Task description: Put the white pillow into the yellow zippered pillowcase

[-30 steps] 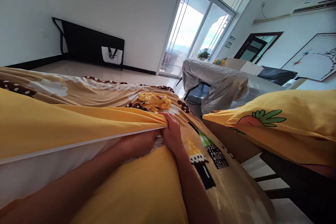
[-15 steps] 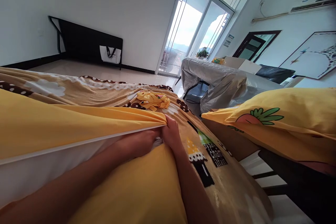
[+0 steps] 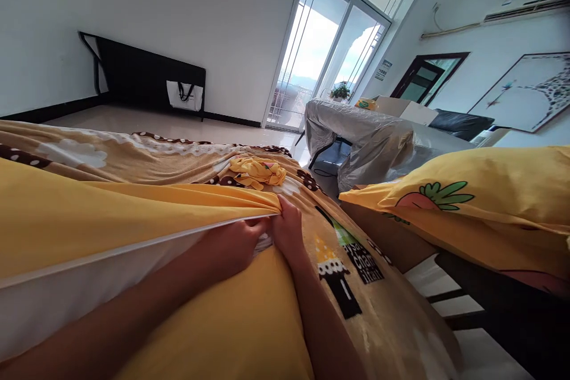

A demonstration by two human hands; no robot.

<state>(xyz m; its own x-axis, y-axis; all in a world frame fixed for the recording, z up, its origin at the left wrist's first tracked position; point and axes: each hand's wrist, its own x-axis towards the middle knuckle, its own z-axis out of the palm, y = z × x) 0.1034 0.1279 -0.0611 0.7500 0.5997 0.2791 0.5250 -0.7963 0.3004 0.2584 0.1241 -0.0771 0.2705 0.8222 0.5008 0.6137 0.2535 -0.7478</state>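
Both hands (image 3: 267, 237) edged slightly left — perhaps only the camera shifting.

Plain yellow cover (image 3: 111, 219), carrot-print pillow (image 3: 481, 208), seemingly cake-patterned tan blanket (image 3: 378, 303).

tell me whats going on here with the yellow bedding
A person is working with both bare hands at the open edge of a yellow cover that has a white filling showing inside. The left hand is tucked into the opening; the right hand pinches the cover's corner. All this lies on a brown patterned blanket. A yellow pillow with a carrot print sits to the right, and a small crumpled yellow cloth lies farther back.
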